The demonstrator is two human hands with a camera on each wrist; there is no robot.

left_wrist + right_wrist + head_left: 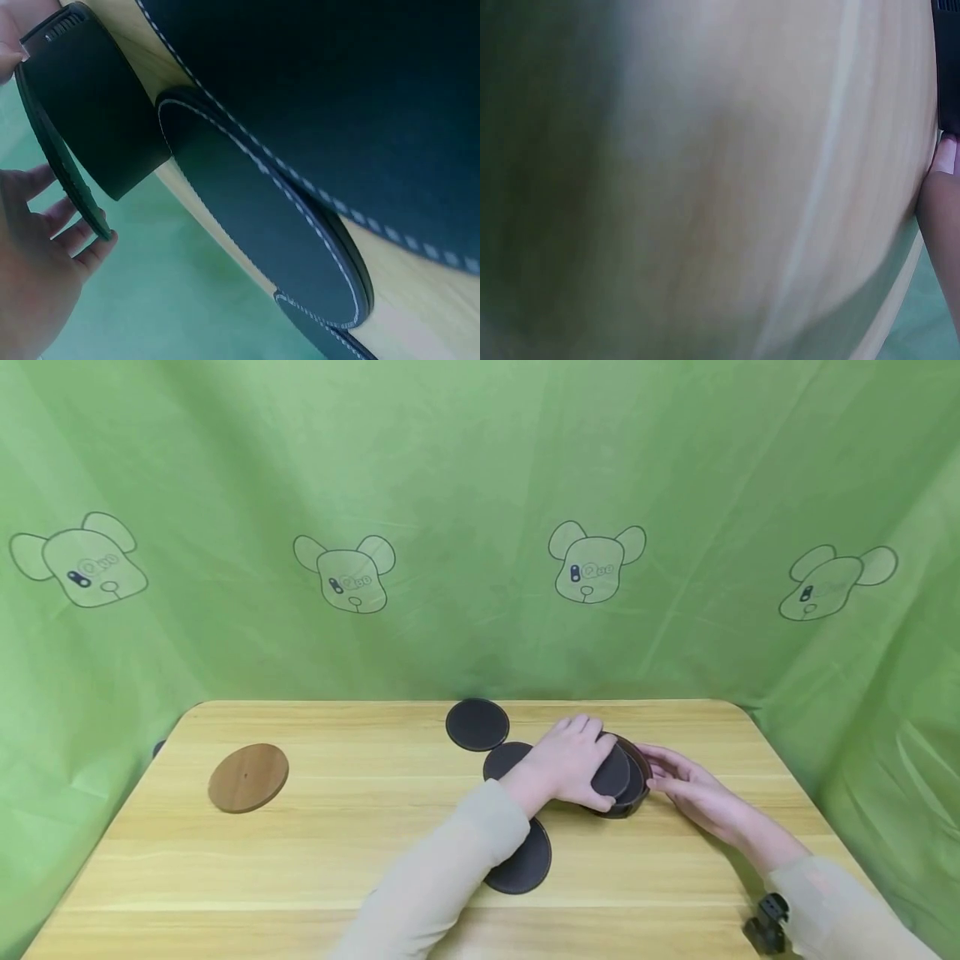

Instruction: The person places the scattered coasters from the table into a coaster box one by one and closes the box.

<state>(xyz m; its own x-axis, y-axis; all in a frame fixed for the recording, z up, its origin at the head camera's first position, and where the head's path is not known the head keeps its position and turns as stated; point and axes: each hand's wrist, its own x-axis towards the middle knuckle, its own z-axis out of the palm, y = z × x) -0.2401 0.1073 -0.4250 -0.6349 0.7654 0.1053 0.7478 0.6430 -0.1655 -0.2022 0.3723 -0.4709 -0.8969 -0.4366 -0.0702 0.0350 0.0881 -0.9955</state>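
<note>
My left hand (564, 766) holds a round black coaster (613, 772) by its edges, thumb on the near side and fingers on the far side. The coaster is tilted over a round black coaster holder (618, 812). In the left wrist view, the coaster (64, 157) stands slanted beside the holder's wall (97, 105), with fingertips on its rim. My right hand (697, 797) grips the right side of the holder, its fingers curving along the outer wall. Another dark disc shows inside the holder.
Black stitched coasters lie on the wooden table (337, 852): one at the back (477, 724), one partly behind the left hand (504, 758), one by the left sleeve (525, 864). A round brown wooden disc (249, 778) is at the left. Green curtains surround the table.
</note>
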